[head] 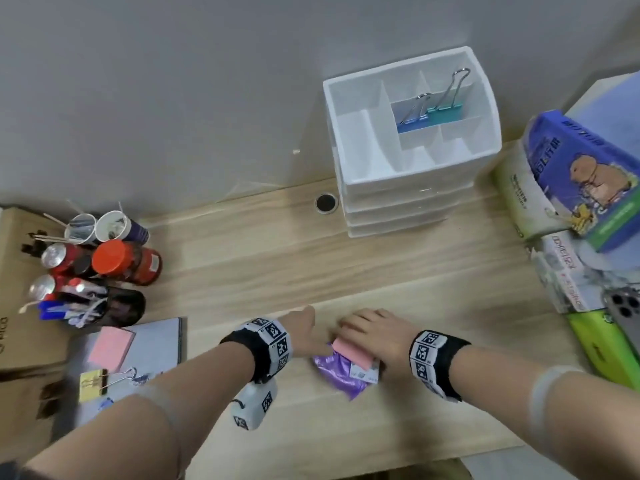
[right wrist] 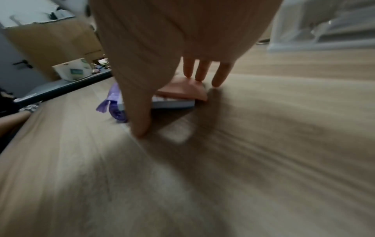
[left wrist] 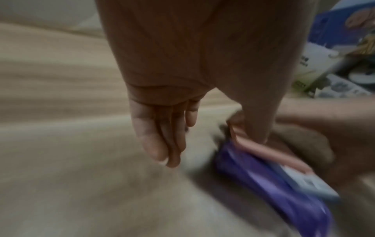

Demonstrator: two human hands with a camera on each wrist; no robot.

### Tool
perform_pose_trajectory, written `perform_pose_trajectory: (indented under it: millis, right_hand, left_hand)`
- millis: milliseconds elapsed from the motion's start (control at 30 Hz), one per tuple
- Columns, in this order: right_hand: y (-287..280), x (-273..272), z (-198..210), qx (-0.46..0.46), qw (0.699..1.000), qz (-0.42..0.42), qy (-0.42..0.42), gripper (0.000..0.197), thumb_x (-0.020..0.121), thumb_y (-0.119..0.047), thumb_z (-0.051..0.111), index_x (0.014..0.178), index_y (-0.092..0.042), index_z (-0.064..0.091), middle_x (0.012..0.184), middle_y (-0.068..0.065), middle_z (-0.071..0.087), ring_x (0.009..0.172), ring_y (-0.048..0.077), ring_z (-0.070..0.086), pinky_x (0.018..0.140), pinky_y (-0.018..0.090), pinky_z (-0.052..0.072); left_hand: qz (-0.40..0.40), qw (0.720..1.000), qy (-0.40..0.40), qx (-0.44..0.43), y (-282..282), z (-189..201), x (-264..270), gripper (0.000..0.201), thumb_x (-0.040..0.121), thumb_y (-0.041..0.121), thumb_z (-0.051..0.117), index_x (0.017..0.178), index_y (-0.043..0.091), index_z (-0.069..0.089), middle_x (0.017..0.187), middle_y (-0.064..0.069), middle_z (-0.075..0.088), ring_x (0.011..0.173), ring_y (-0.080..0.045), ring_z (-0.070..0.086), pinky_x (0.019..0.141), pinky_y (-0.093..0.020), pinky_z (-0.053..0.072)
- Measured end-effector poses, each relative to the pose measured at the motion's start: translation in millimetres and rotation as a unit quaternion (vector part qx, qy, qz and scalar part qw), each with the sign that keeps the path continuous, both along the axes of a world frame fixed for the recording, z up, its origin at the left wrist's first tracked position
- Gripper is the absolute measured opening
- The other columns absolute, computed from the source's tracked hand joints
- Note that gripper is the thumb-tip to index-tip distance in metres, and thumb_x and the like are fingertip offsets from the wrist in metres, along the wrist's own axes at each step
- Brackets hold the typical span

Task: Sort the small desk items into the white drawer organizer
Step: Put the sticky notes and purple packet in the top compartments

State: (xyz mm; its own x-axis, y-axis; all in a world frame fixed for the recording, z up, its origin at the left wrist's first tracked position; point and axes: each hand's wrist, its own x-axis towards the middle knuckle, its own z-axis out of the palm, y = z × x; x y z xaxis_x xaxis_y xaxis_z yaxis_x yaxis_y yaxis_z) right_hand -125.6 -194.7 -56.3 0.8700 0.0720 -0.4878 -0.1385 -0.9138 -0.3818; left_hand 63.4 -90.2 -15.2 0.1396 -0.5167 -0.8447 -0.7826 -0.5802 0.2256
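The white drawer organizer (head: 412, 174) stands at the back right, and one top compartment holds a blue and a teal binder clip (head: 429, 112). Near the desk's front, a pink sticky-note pad (head: 353, 353) (left wrist: 270, 154) (right wrist: 182, 89) lies on a purple plastic packet (head: 341, 374) (left wrist: 274, 184) (right wrist: 113, 102). My right hand (head: 372, 332) lies over the pad with straight fingers (right wrist: 199, 70), its thumb (right wrist: 140, 115) down beside the packet. My left hand (head: 306, 332) is at the pad's left edge; its thumb (left wrist: 259, 128) touches the pad and its fingers (left wrist: 160, 141) hang straight.
At the left lie a second pink pad (head: 110, 348) on a notebook and a yellow binder clip (head: 91, 384). Behind them are cups, cans and a pen holder (head: 104, 268). Stacked packages (head: 581, 202) and a phone (head: 623, 310) crowd the right edge. A cable hole (head: 326, 202) sits beside the organizer.
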Motion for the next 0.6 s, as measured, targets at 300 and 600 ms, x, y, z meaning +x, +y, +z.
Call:
perform_pose_trajectory:
  millis: [300,600]
  right_hand:
    - [-31.1,6.8,11.8,0.135,0.966,-0.192,-0.111,0.029,0.088,-0.029,0.059,0.116,-0.023,0.066,0.11,0.002,0.069,0.104,0.026,0.059,0.089,0.041,0.049]
    - [-76.4,16.1,131.1,0.36,0.799,-0.44,-0.197,0.04,0.075,-0.015,0.075,0.103,-0.029,0.049,0.093,-0.005,0.06,0.077,0.001,0.057,0.068,0.019,0.046]
  left_hand:
    - [0.093,0.989,0.054,-0.099,-20.5,0.3,-15.9,0.055,0.074,0.043,0.064,0.122,0.017,0.052,0.111,-0.005,0.065,0.098,-0.026,0.063,0.08,-0.032,0.048]
    - [0.102,0.933,0.141,-0.314,-83.1,140.4,10.2,0.019,0.09,0.018,0.059,0.106,0.02,0.068,0.079,0.0,0.068,0.051,-0.007,0.054,0.055,-0.027,0.05]
